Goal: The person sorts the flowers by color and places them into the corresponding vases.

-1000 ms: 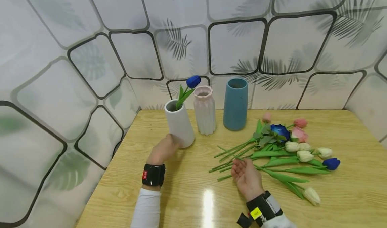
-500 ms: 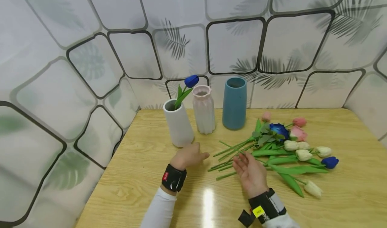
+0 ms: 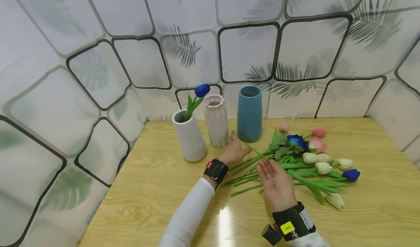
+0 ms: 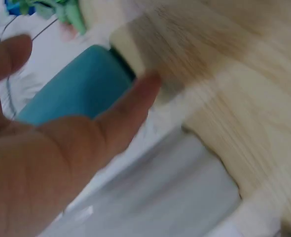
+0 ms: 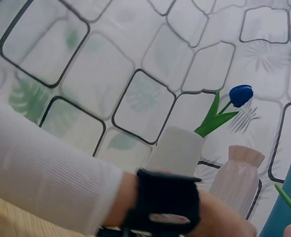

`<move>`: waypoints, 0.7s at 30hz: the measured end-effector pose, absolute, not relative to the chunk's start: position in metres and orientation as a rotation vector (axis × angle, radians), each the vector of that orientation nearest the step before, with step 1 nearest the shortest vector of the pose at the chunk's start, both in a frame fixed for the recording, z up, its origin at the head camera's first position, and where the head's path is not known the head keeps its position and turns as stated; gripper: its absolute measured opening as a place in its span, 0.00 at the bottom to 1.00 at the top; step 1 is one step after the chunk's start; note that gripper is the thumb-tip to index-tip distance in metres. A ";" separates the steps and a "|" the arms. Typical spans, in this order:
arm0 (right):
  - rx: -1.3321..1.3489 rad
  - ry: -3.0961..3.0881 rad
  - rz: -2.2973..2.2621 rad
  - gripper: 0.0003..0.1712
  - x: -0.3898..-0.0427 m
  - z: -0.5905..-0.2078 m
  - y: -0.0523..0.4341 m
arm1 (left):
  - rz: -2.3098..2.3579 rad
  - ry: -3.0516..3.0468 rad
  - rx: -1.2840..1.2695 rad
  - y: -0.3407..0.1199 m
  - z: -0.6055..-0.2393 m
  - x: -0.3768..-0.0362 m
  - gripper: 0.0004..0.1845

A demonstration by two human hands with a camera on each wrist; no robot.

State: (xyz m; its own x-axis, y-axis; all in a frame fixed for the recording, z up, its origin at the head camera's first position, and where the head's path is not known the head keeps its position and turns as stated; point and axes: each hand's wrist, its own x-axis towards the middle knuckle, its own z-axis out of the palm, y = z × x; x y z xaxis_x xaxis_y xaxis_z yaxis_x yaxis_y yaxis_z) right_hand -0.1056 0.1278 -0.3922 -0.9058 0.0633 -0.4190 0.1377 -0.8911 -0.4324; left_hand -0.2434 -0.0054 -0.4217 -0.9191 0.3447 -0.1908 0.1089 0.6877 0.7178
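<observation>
My left hand (image 3: 233, 153) reaches over the table with thumb and index finger spread, between the ribbed pale pink vase (image 3: 216, 121) and a stem's end. The left wrist view has this hand (image 4: 52, 153) before the teal vase (image 4: 81, 89), holding nothing. Palm up, my right hand (image 3: 278, 185) pinches the green stem of a white tulip (image 3: 335, 200); its bloom hangs low at the right. In the right wrist view, the stem (image 5: 288, 200) rises from a fingertip at the edge. A blue tulip (image 3: 202, 90) stands in the white vase (image 3: 190, 139), left of the others.
Several loose flowers lie right of the vases, among them a blue rose (image 3: 296, 142), pink blooms (image 3: 317, 144), white tulips (image 3: 324, 167) and another blue tulip (image 3: 351, 175). Their stems point left across the wooden table (image 3: 147, 199). A patterned wall covering (image 3: 249, 54) stands behind.
My left hand has left the white vase's base and moved right toward the stem ends. My right hand's tulip stem has tilted up, its cut end rising, while the hand shifted slightly.
</observation>
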 end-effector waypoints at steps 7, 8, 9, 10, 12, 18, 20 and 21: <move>0.771 0.697 -3.044 0.32 -0.109 -0.390 0.127 | 1.473 2.631 0.233 0.025 -0.423 -0.266 0.58; 0.791 0.704 -3.052 0.35 -0.110 -0.391 0.126 | 1.526 2.644 0.221 0.027 -0.424 -0.268 0.58; 0.805 0.727 -3.054 0.36 -0.110 -0.391 0.126 | 1.579 2.651 0.207 0.028 -0.425 -0.270 0.58; 0.814 0.755 -3.053 0.36 -0.111 -0.393 0.126 | 1.616 2.665 0.196 0.029 -0.426 -0.272 0.58; 0.820 0.840 -3.035 0.35 -0.113 -0.395 0.126 | 1.674 2.699 0.189 0.031 -0.428 -0.276 0.58; 0.792 1.121 -2.997 0.34 -0.118 -0.404 0.127 | 1.651 2.747 0.264 0.032 -0.429 -0.288 0.57; 0.810 1.167 -3.033 0.31 -0.119 -0.408 0.125 | 1.601 2.750 0.281 0.033 -0.428 -0.290 0.56; 0.826 1.192 -3.056 0.28 -0.120 -0.410 0.124 | 1.575 2.753 0.285 0.033 -0.428 -0.291 0.55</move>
State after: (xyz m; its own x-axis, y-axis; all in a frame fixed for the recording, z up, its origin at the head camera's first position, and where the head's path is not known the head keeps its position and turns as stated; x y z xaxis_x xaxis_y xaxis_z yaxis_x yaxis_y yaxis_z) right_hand -0.1199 0.1238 -0.4101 -0.8536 0.3852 -0.3506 -0.0459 -0.7262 -0.6860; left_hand -0.2910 0.0332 -0.4280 -0.9831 0.1332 0.1258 0.1760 0.4949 0.8509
